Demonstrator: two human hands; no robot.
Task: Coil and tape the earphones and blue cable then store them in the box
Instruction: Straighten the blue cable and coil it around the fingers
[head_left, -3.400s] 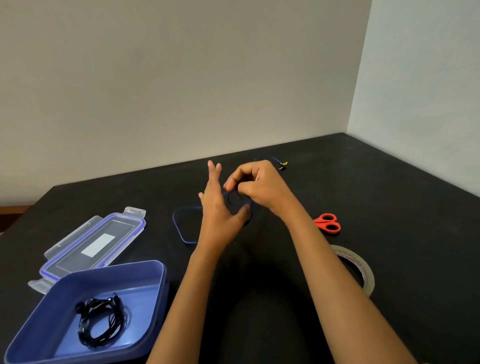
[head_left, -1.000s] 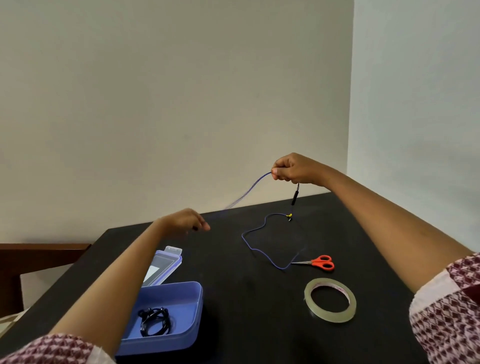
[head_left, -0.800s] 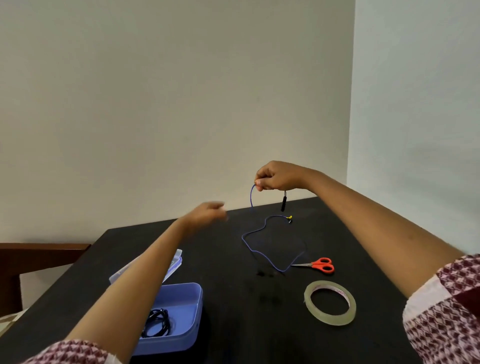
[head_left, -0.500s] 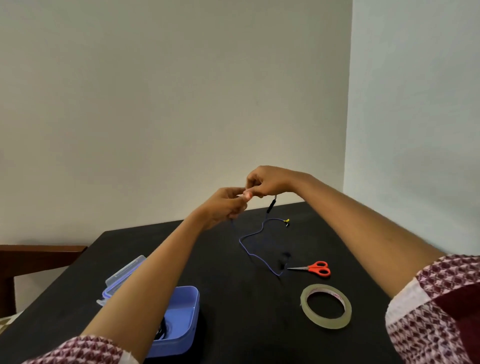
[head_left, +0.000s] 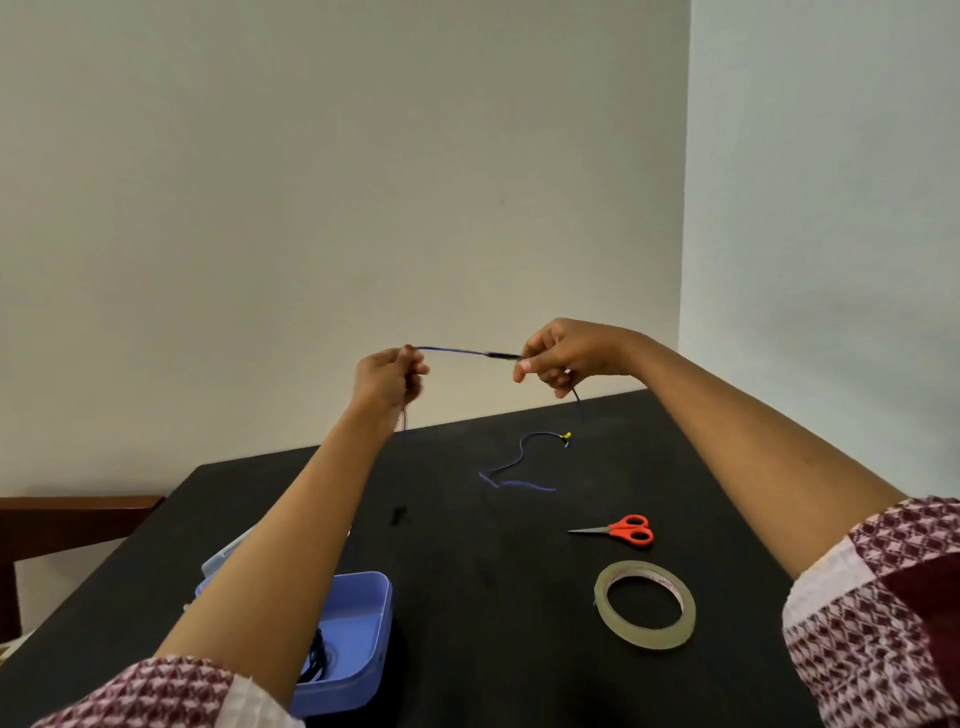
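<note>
Both hands are raised above the black table with a thin blue cable stretched between them. My left hand pinches the cable, and my right hand grips it at its black plug end. The remaining cable hangs down and lies in loose curves on the table, ending in a yellow-tipped plug. The blue box sits at the lower left, partly behind my left forearm, with the coiled black earphones inside.
A roll of clear tape lies flat at the right front. Red-handled scissors lie just beyond it. The box's lid peeks out behind my left arm. Walls meet in a corner behind the table.
The cable's coil was undone and lifted. My hands came together half a second ago and have now drawn apart, stretching a straight length of cable between them.
</note>
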